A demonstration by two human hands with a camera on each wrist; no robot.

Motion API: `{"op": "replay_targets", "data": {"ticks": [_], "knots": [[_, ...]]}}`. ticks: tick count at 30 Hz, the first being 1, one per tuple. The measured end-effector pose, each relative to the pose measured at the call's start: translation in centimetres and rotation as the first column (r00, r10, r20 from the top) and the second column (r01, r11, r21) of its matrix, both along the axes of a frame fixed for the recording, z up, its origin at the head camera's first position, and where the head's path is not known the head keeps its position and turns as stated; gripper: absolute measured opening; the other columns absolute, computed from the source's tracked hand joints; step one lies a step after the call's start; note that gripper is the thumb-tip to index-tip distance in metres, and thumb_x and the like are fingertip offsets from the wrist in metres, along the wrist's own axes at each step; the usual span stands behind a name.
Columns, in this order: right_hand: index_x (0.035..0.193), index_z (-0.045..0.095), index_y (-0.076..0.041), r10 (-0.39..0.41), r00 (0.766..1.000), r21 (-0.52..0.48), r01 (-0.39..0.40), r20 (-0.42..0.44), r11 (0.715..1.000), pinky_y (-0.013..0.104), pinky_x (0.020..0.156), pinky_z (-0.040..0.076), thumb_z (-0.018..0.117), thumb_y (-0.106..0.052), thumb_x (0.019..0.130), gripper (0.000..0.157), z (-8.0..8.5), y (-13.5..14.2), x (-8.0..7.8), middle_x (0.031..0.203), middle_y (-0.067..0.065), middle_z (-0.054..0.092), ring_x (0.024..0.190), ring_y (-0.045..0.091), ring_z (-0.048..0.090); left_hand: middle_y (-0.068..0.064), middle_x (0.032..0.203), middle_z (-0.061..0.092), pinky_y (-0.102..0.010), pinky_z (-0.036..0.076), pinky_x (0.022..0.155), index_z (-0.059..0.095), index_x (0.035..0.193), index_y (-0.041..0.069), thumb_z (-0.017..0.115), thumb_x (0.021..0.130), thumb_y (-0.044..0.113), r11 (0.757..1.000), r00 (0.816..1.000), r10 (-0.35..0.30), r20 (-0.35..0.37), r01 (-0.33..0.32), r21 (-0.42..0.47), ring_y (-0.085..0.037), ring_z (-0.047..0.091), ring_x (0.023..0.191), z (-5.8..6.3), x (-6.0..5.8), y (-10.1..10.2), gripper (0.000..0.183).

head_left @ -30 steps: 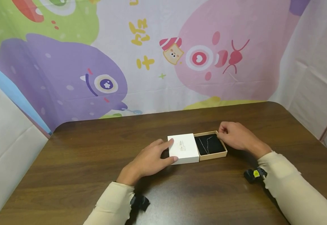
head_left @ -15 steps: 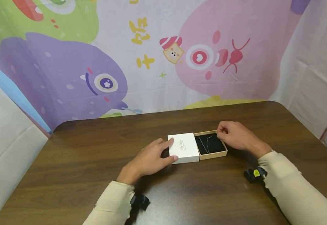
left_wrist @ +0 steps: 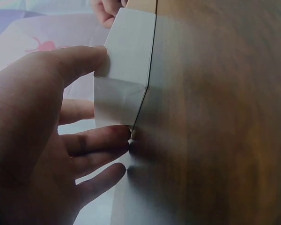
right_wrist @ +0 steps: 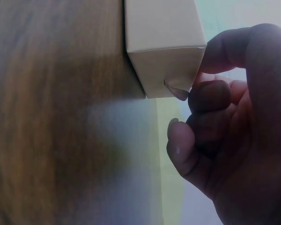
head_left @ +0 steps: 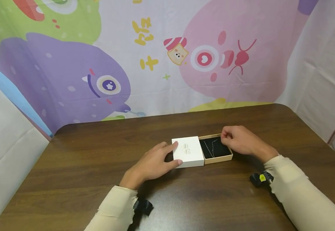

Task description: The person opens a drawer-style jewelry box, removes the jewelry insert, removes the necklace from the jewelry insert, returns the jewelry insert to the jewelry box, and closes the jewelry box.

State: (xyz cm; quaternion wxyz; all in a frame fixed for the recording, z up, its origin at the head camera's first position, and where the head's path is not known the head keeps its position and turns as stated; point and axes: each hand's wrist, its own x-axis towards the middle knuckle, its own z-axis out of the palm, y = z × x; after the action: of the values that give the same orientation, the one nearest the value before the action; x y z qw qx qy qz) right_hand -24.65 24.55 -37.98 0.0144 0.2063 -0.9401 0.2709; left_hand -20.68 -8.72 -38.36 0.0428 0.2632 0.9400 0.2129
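Observation:
A white jewellery box sleeve [head_left: 188,152] with small gold lettering lies at mid-table. Its tan drawer [head_left: 219,159] is slid partly out to the right, showing a black pad [head_left: 221,150] with a thin silver chain [head_left: 212,149] on it. My left hand [head_left: 153,162] holds the sleeve's left end, thumb on the near side. In the left wrist view, the lower fingers rest beside the end face. My right hand [head_left: 240,140] has curled fingers at the drawer's far right corner, pinching over the rim. A small tab [right_wrist: 177,91] sticks out of the drawer's end wall.
The brown wood table [head_left: 78,173] stretches around the box. Behind it hangs a cartoon-printed cloth [head_left: 161,93], with pale panels [head_left: 323,73] at the sides. Black wrist cameras [head_left: 261,179] sit under both sleeves.
My right hand's fingertips have shifted slightly left and inward over the pad's corner. The left hand, sleeve and drawer look unmoved.

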Motion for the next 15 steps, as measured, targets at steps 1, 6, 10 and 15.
{"op": "replay_targets", "data": {"ticks": [1,6,10,15], "knots": [[0.081,0.063,-0.016,0.0,1.0,0.004,0.0,-0.001,1.0,0.031,0.059,0.04,0.06,-0.013,0.09,0.01,-0.01,0.01,0.0,0.062,-0.007,0.049,0.058,0.012,0.049,0.001,0.11,0.055,-0.033,0.044,0.08,0.044,0.153,0.019,0.063,0.094,0.053,1.0,1.0,0.0,0.002,0.0,0.001,-0.016,0.051,0.091,0.01,0.02,0.0,0.071],[0.081,0.064,-0.016,0.0,1.0,0.023,0.0,-0.004,1.0,0.031,0.06,0.04,0.061,-0.013,0.09,0.009,0.08,-0.05,0.06,0.062,-0.007,0.049,0.059,0.011,0.049,0.0,0.111,0.055,-0.034,0.044,0.081,0.043,0.153,0.019,0.063,0.094,0.052,1.0,1.0,0.003,0.015,-0.003,0.006,-0.017,0.051,0.092,0.08,0.1,0.0,0.071],[0.082,0.065,-0.016,0.009,1.0,0.023,-0.008,-0.005,1.0,0.032,0.06,0.04,0.061,-0.013,0.09,0.009,0.24,-0.1,0.16,0.062,-0.008,0.048,0.059,0.011,0.048,0.0,0.11,0.055,-0.034,0.044,0.08,0.043,0.154,0.019,0.063,0.094,0.052,1.0,1.0,0.003,0.017,-0.003,0.008,-0.017,0.051,0.091,0.07,0.1,-0.03,0.071],[0.082,0.065,-0.016,0.009,1.0,0.027,-0.009,-0.009,1.0,0.032,0.06,0.04,0.061,-0.012,0.09,0.009,0.24,-0.14,0.17,0.062,-0.008,0.048,0.059,0.011,0.048,0.001,0.109,0.054,-0.034,0.044,0.079,0.043,0.154,0.019,0.063,0.094,0.053,1.0,1.0,0.0,0.015,0.0,0.008,-0.016,0.051,0.09,-0.01,0.01,-0.03,0.072]]}}
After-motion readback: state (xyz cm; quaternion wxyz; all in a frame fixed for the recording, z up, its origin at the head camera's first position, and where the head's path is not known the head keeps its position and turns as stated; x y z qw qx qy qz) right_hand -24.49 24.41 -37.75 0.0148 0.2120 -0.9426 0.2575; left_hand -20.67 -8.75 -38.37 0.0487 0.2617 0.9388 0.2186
